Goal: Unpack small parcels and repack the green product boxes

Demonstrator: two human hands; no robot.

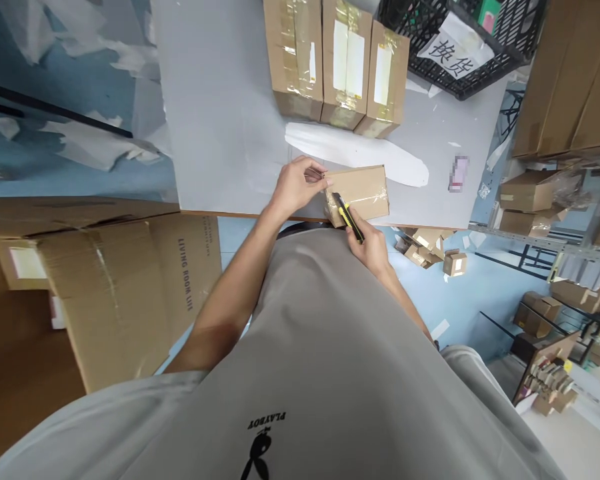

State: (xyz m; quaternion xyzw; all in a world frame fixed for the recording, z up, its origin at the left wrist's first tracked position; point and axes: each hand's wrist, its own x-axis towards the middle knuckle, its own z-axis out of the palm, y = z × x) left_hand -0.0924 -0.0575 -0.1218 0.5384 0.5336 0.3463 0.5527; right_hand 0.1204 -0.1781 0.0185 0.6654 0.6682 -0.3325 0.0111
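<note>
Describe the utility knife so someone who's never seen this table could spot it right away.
Along the near edge of the grey table lies a small cardboard box. Over it, the right hand holds the utility knife. Its slim black-and-yellow body sets it apart from the brown box beneath.

Table (pixel 220 120): three taped cartons (pixel 347 63) side by side | black crate (pixel 440 79) at right, lettered paper (pixel 455 47) on its side | left: big carton (pixel 125 293) printed LIVING ROOM LIFE | blue floor (pixel 410 287), right: small boxes (pixel 455 263)
</note>
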